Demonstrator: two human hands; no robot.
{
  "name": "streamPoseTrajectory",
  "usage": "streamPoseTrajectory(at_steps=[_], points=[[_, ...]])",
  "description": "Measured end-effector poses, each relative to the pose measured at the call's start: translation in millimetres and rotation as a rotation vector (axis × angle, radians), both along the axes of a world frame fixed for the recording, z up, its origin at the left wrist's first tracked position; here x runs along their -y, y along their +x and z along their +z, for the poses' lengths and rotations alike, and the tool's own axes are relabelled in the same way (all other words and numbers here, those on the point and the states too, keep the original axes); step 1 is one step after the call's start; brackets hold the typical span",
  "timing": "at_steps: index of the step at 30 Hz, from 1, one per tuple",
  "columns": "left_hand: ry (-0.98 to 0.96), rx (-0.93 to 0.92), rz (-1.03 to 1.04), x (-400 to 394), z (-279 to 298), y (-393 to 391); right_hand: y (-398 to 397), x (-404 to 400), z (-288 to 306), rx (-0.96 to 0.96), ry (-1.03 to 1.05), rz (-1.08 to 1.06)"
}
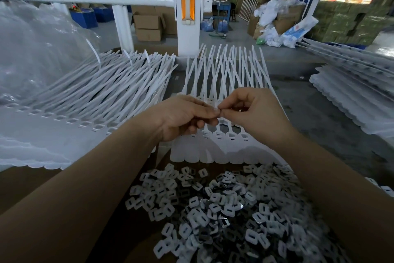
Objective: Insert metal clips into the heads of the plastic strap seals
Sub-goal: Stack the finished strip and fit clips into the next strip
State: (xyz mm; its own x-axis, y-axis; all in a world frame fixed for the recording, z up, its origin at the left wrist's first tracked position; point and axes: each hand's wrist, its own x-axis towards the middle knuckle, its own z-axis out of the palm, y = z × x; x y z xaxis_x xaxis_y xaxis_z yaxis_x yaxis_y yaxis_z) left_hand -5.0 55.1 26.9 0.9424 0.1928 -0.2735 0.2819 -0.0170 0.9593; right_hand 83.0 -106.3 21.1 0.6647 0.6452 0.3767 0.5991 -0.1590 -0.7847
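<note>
Strap seals (215,141) lie beneath left hand (183,116) and right hand (253,113), fingertips pinched together.

A heap of clips (223,209) lay nearest; beyond it a row of strap seals (219,100), more seals (89,100) left, another stack (351,96) right, a post (187,17) possibly just behind.

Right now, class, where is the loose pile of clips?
In the head view, the pile of clips fills the bottom centre and right, between the person's forearms, just nearer the camera than the row of strap seals under the hands.
</note>
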Motion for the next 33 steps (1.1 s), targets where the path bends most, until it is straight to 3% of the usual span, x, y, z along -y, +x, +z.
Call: streamPoseTrajectory(at_steps=[16,33], points=[[0.056,0.100,-0.029,-4.7,1.7,-5.1,-2.0,2.7,3.0,0.012,-0.013,0.067],[0.345,0.178,0.056,3.4,4.8,-2.1,0.3,3.5,1.9,-0.066,-0.059,-0.011]])
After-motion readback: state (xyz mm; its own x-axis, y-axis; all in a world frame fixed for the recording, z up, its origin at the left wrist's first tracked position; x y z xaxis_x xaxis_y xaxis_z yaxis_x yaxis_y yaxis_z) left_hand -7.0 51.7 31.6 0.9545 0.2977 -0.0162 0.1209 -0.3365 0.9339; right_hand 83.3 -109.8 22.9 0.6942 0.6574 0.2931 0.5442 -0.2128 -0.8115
